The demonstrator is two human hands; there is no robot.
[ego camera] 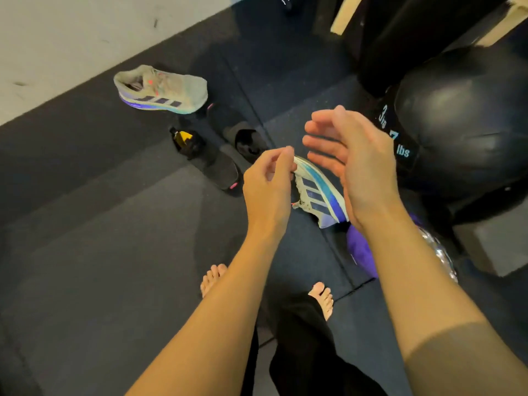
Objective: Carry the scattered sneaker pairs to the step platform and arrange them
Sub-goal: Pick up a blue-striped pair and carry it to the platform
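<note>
A white sneaker with dark stripes and a blue-purple sole lies tilted on its side on the dark floor between my hands. My left hand has its fingers curled, with the fingertips right at the sneaker's toe; whether they pinch it is unclear. Just right of and above the sneaker, my right hand hovers with straight, spread fingers and holds nothing. Its matching sneaker stands upright near the wall at the upper left. Two black sneakers lie between them. No step platform is identifiable.
A black medicine ball marked 3 kg sits at the right, with a grey block below it. A purple object and a shiny silver item lie under my right forearm. My bare feet stand on the rubber mat.
</note>
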